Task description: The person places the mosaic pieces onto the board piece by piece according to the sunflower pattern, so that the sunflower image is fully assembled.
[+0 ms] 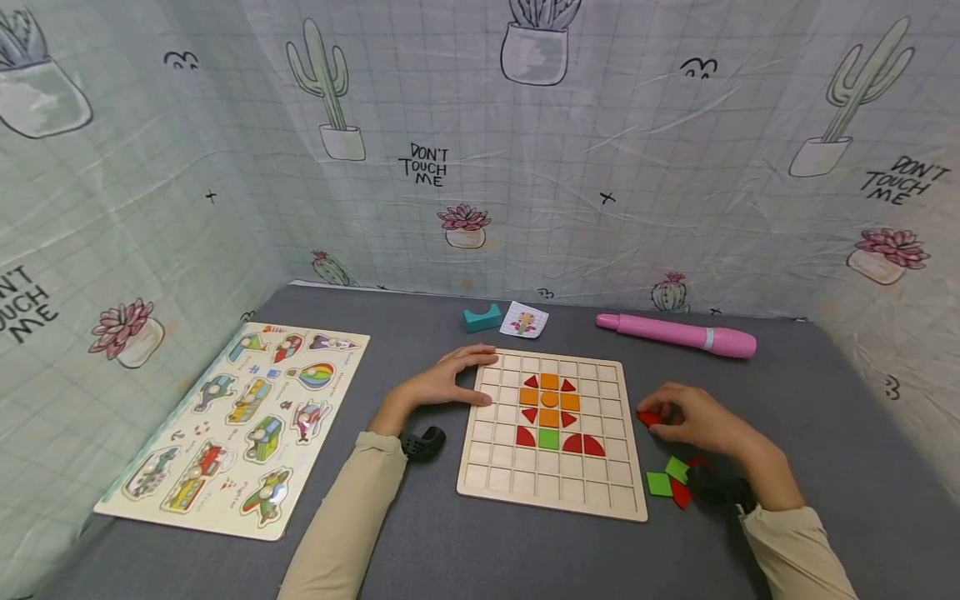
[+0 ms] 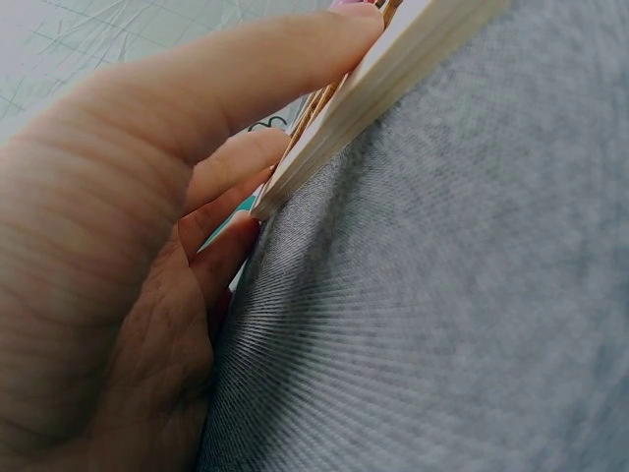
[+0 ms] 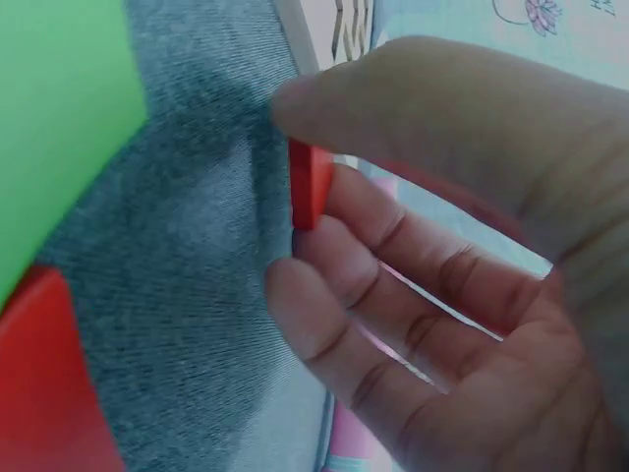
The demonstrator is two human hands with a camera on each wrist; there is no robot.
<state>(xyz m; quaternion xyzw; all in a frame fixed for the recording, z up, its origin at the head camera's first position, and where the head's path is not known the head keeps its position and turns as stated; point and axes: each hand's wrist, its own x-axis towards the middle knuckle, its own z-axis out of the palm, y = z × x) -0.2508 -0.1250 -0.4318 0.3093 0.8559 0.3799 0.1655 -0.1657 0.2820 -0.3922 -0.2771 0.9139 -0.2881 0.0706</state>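
A wooden grid board (image 1: 600,492) lies in the middle of the grey table, with orange, red and green pieces set in a flower shape (image 1: 553,412). My left hand (image 1: 450,379) rests on the board's far left corner (image 2: 295,187), fingers straight along its edge. To the right of the board, my right hand (image 1: 686,417) pinches a small red piece (image 1: 649,418) (image 3: 309,185) between thumb and fingers. Loose green and red pieces (image 1: 670,483) lie by my right wrist.
A vehicle peg puzzle (image 1: 240,425) lies at the left. At the back are a teal block (image 1: 482,317), a small picture card (image 1: 523,320) and a pink pen-shaped object (image 1: 678,334). Cactus-print cloth walls close in the table on three sides.
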